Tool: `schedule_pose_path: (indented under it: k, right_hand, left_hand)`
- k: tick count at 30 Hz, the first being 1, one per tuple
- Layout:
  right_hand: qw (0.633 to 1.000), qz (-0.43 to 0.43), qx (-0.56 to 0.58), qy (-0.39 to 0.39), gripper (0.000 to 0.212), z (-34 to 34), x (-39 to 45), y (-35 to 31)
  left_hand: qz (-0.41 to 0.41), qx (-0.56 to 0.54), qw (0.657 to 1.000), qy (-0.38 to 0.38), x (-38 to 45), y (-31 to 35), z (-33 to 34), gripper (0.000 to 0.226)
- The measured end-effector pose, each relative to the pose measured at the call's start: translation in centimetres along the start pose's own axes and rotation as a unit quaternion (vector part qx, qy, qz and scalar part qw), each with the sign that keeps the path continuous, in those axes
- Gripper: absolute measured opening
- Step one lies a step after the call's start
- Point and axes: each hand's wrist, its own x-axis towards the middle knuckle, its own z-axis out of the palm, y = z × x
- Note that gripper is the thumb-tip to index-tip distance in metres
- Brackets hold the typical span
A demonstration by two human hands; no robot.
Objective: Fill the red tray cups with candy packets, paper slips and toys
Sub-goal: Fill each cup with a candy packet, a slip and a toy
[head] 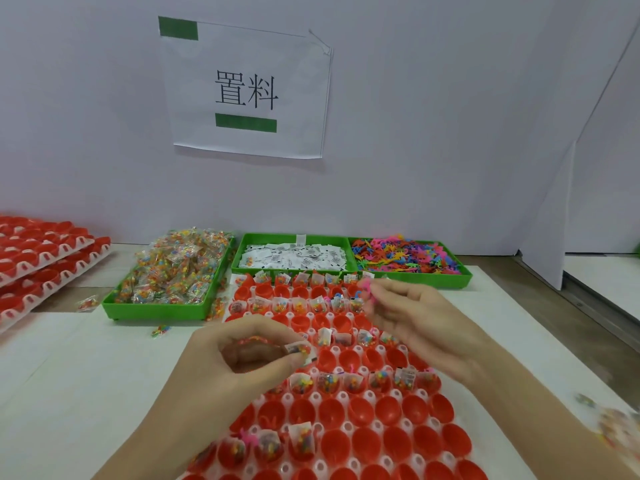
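A white tray of red cups (360, 414) lies in front of me. Alternate rows hold candy packets with slips and toys, while the rows between hold bare cups. My left hand (242, 355) hovers over the tray's left side and pinches a candy packet with a paper slip (300, 348) at its fingertips. My right hand (415, 317) is over the tray's right side and pinches small pink toys (366, 286) near the far rows. Three green bins stand behind the tray: candy packets (173, 271), paper slips (294, 256) and colourful toys (405, 256).
Stacked trays of red cups (41, 258) sit at the far left. Loose candy packets lie on the white mat (86, 358) by the candy bin and at the right edge (620, 427). A white wall with a paper sign (246, 88) rises behind the bins.
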Motion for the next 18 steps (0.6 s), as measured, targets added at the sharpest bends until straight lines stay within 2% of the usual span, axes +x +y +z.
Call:
schedule_pose_path:
  k: [2,5,10,18]
  right_hand:
    - [0.994,-0.040,-0.096,-0.013,0.015,2.2,-2.6,1.3]
    - [0.964,-0.120,-0.235,-0.022,0.005,4.6,-4.9,2.4]
    - [0.945,-0.136,-0.290,-0.060,0.007,5.0,-5.7,1.8]
    - [0.925,-0.129,-0.352,-0.063,0.009,4.5,-6.4,1.5]
  left_hand:
    - [0.006,-0.002,1.000,0.003,-0.2,0.0,0.6,0.021]
    - [0.031,0.005,0.999,-0.022,-0.3,-0.2,1.1,0.017]
    - [0.047,0.031,0.998,-0.019,-0.3,-0.2,1.1,0.017]
    - [0.087,0.068,0.993,-0.036,-0.4,-1.1,1.1,0.024]
